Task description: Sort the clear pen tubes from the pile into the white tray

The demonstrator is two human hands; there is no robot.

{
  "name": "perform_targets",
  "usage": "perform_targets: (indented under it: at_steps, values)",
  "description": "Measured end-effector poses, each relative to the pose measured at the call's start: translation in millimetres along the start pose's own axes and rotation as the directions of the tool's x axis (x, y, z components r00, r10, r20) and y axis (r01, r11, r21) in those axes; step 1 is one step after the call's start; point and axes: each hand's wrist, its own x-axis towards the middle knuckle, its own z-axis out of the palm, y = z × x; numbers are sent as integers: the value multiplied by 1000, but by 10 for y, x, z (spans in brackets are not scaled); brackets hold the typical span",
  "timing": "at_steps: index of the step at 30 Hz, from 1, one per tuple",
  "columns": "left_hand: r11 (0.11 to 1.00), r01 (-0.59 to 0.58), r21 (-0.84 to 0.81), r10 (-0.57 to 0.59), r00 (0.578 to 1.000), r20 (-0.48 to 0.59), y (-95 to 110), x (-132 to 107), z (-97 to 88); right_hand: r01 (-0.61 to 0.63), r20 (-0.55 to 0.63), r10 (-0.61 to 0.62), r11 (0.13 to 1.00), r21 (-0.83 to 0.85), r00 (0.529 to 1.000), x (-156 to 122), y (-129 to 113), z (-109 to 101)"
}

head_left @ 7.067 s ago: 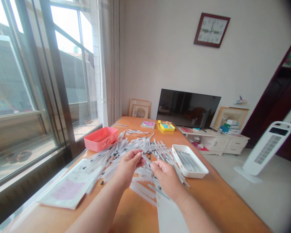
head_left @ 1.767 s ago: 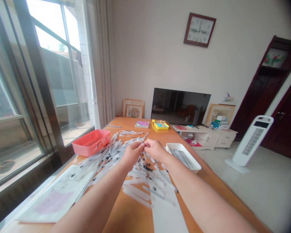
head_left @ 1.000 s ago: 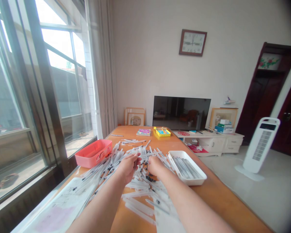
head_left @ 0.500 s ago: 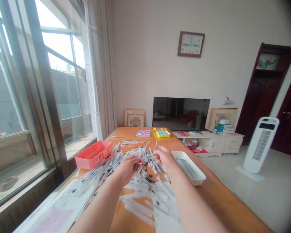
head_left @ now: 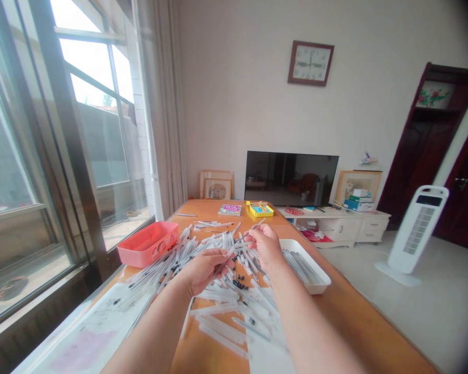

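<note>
Head view: my right hand (head_left: 265,248) pinches a pen (head_left: 256,225) above the pile (head_left: 214,296); my left hand (head_left: 203,270) is curled, its grip unclear. Lifting the pen clear looks next.

The left hand (head_left: 205,270) curls just above a loose heap of clear plastic pens (head_left: 187,249), its fingers close to the pile. The right hand (head_left: 265,246) is raised over the heap and pinches a single pen (head_left: 246,236), which slants across toward the left hand. Both hands are over an orange table (head_left: 359,317). A pink tray (head_left: 148,243) sits beyond the heap on the window side. On the other side, a white tray (head_left: 315,283) holds neatly aligned pens, just beside the right hand. Papers (head_left: 97,332) lie at the near left, partly under scattered pens. A yellow box (head_left: 259,209) and a book (head_left: 230,210) lie at the far end.
</note>
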Motion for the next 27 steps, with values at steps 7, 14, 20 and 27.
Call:
perform_targets:
  at_steps: [7, 14, 20, 27]
  values:
    - [999, 28, -16, -29, 1000, -13, 27, -12, 4, -32, 42, 34, 998, -53, 999, -79, -30, 59]
    - [998, 60, 9, -60, 998, -12, 11, -4, -31, -32, 108, 45, 992, -119, 993, -112, -22, 69]
    - [999, 35, -6, -35, 999, 27, -26, 19, -70, -68, 251, 123, 973, -220, 960, -111, 37, 51]
    - [998, 55, -17, -55, 998, -15, -12, 24, -78, -41, 184, 79, 978, -202, 980, -94, 44, 68]
